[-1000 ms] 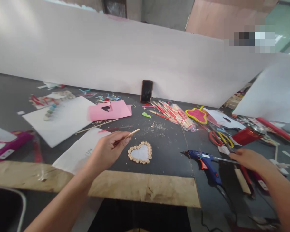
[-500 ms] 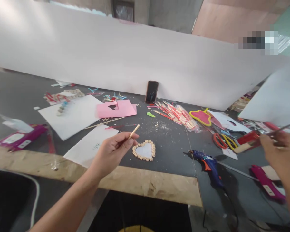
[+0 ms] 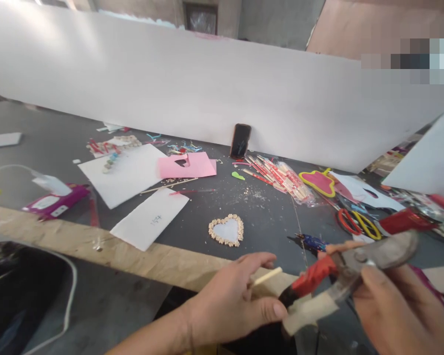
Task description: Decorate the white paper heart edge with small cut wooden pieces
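My left hand (image 3: 233, 301) is closed on a thin wooden stick (image 3: 267, 276) near the table's front edge. My right hand (image 3: 399, 310) grips a pair of cutters with red handles and grey metal jaws (image 3: 355, 268), held close to the stick's tip. A small heart (image 3: 226, 230) edged with pale wooden beads lies on the dark table (image 3: 266, 217) just beyond both hands. The blue glue gun (image 3: 313, 241) is partly hidden behind the cutters.
A pink sheet with a heart-shaped hole (image 3: 187, 165), white sheets (image 3: 129, 172), a pack of sticks (image 3: 281, 177), red and yellow scissors (image 3: 355, 222) and a phone (image 3: 240, 140) leaning on the white board (image 3: 192, 84) lie further back. A wooden strip (image 3: 77, 239) edges the table front.
Both hands have come toward me and together. My right hand brought the red-handled cutters from the right side to the stick. The view has shifted left and down.
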Available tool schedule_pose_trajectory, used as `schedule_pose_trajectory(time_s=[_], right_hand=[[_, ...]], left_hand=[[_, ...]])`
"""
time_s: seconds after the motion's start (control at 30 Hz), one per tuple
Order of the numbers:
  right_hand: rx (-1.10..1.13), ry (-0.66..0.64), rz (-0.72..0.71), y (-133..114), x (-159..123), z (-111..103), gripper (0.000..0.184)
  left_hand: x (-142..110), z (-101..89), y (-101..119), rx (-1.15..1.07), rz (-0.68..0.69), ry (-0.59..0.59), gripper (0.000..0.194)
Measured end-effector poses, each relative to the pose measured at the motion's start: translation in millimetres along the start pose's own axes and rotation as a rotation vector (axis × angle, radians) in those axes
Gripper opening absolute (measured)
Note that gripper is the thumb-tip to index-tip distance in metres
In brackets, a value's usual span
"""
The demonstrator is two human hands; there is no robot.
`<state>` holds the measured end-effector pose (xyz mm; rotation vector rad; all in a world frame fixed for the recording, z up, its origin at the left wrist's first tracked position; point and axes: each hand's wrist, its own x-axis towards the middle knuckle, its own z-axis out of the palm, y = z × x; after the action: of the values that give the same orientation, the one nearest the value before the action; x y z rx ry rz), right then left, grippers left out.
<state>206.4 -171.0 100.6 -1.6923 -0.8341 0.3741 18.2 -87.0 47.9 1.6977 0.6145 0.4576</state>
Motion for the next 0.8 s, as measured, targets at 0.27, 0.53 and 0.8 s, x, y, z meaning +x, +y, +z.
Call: schedule_pose_trajectory(time_s=[0.27,0.53,0.8], right_hand=[[-0.028,-0.094,0.018,34,-11,1,0.035],[0.164,-0.104,0.018,30,-9,19,0.036],[0.205,-0.332,0.093,32,30,49,0.05]], left_hand=[[3,17.0,4,0.041,-0.003,-0.131,0.076],[13,11.9,15,0.075,-0.07,-0.161,0.038],[52,-26.2,46,0.114,0.026,-0.194,0.017]])
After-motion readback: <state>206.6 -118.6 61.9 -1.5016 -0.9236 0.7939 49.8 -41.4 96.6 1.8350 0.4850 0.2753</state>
